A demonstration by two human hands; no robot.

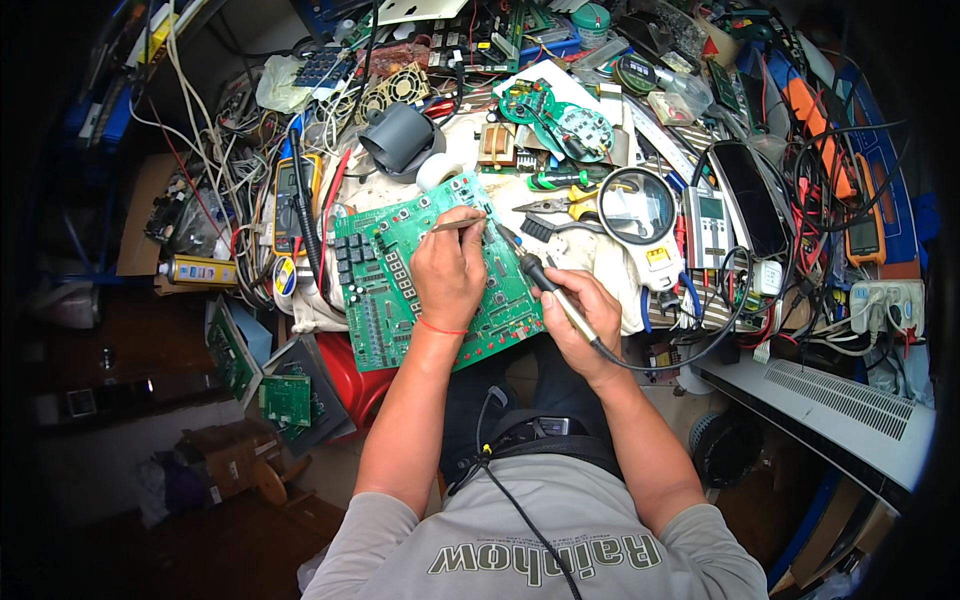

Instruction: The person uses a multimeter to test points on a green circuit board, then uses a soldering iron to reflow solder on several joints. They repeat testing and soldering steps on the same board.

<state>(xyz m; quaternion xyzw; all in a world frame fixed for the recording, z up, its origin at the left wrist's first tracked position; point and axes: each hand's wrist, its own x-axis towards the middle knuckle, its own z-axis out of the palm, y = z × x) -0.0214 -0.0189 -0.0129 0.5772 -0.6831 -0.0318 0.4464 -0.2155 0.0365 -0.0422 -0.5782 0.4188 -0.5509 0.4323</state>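
1. Gripping the iron (545, 285), right hand (580, 320) fingers closed round its handle, tip just beyond the left fingertips (470, 222): a slip could burn them.
2. Left hand (447, 275) pinches a thin tool (458, 225) over the board (430, 270) beneath both hands; wobble might bridge joints.
3. Cord (680, 355) may snag clutter.

Both bare forearms come up from the lower edge and converge toward the centre. The left hand (448, 275) lies palm down, knuckles up, fingers curled with thumb and forefinger pinched together at the top; a thin red band circles its wrist. The right hand (580, 315) sits just beside it, lower, fingers wrapped in a pen-like grip, wrist bent inward.
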